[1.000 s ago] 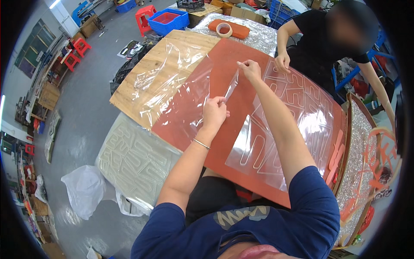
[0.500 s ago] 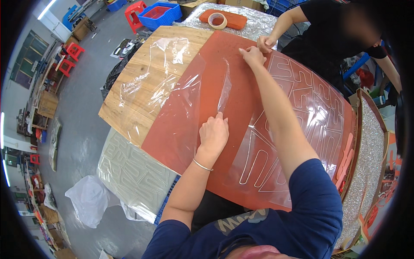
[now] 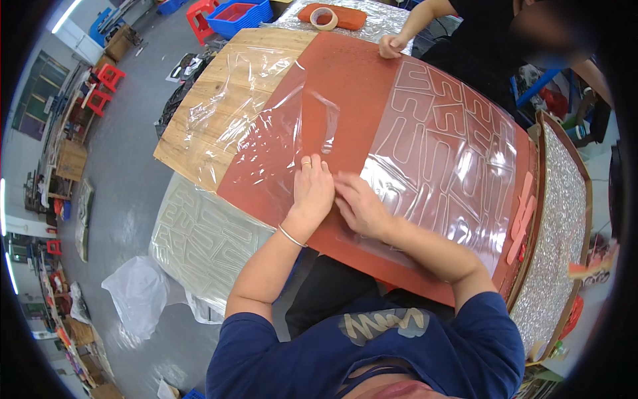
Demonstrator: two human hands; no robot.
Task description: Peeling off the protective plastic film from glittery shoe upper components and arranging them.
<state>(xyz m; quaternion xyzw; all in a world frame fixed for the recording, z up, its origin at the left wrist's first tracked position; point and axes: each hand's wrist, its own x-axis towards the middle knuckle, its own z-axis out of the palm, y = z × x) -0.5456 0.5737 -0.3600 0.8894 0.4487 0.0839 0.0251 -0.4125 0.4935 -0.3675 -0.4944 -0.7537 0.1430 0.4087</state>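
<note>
A red-brown sheet covers much of the worktable. Over its left part and the wooden board lies thin clear plastic film, wrinkled and shiny. To the right, a clear plastic sheet with raised rounded outlines rests on the red-brown surface. My left hand lies flat at the film's right edge, fingers pointing away from me and nothing visibly gripped. Close beside it, my right hand is held low with its fingers stretched toward the left one; its fingertips are slightly blurred.
Across the table, a co-worker's hand touches the far edge. A tape roll sits on an orange-red bundle. A glittery silver panel stands on the right. At lower left are another outlined sheet and a white plastic bag.
My right hand has come back from the far edge to beside my left hand. My left hand has flattened and shifted slightly left. The co-worker's hand stays at the far edge.
</note>
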